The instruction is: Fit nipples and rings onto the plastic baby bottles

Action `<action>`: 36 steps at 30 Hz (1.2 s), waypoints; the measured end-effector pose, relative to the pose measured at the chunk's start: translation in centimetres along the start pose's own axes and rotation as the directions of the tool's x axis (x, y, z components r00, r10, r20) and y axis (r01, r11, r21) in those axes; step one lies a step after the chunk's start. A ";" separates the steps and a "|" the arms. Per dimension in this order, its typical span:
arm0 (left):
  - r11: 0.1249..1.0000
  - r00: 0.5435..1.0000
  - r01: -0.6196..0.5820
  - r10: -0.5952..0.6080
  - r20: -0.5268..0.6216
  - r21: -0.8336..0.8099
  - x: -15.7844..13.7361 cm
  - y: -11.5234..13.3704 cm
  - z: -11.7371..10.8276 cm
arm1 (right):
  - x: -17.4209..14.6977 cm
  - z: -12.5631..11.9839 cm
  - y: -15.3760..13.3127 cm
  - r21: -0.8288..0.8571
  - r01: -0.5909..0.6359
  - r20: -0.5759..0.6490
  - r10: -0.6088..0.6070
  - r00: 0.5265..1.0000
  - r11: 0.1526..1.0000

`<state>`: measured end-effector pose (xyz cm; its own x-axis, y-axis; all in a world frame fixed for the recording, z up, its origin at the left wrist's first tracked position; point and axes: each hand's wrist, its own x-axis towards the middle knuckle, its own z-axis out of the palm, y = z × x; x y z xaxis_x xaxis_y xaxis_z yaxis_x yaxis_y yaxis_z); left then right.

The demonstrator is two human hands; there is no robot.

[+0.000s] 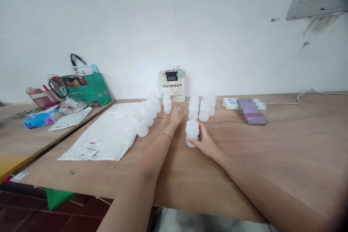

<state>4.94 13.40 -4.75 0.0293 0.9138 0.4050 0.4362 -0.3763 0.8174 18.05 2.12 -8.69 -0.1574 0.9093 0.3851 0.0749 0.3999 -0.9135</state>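
Observation:
My right hand (206,141) is wrapped round a frosted white baby bottle (191,134), which stands upright near the middle of the table. My left hand (176,116) reaches farther forward, its fingers closed on a small clear cap (178,110). Just beyond it, a capped bottle (166,103) stands in front of the paper bag. To the left, several similar bottles (141,125) form a slanting row along a white plastic mailer. Another group of bottles (203,109) stands behind the bottle in my right hand.
The white mailer (106,127) lies flat on the wooden table (272,166). A paper bag (163,83) stands against the wall. At right are a white box (230,103) with a cable and a blurred purple item (251,111). A green bag (100,88) and tissue pack (40,116) occupy the left table.

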 end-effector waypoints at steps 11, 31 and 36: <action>0.985 0.986 -0.132 0.118 -0.122 -0.112 -3.5 4.3 -4.3 | 0.0 -0.1 0.3 -0.080 -0.074 0.006 0.075 0.997 0.994; 0.961 0.920 -0.217 0.260 0.294 -0.171 -5.9 9.7 -2.6 | -0.3 0.3 -0.2 -0.074 -0.038 0.037 0.041 0.998 0.996; 0.927 0.862 -0.370 0.366 0.351 -0.059 -6.2 9.3 -2.3 | -0.3 0.6 -0.4 -0.048 0.024 0.050 -0.021 0.999 0.999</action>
<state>6.69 3.85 1.24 0.5005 0.7036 0.5044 0.3404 -0.6957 0.6326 17.48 1.64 -8.56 -0.2076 0.8938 0.3976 0.1179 0.4263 -0.8969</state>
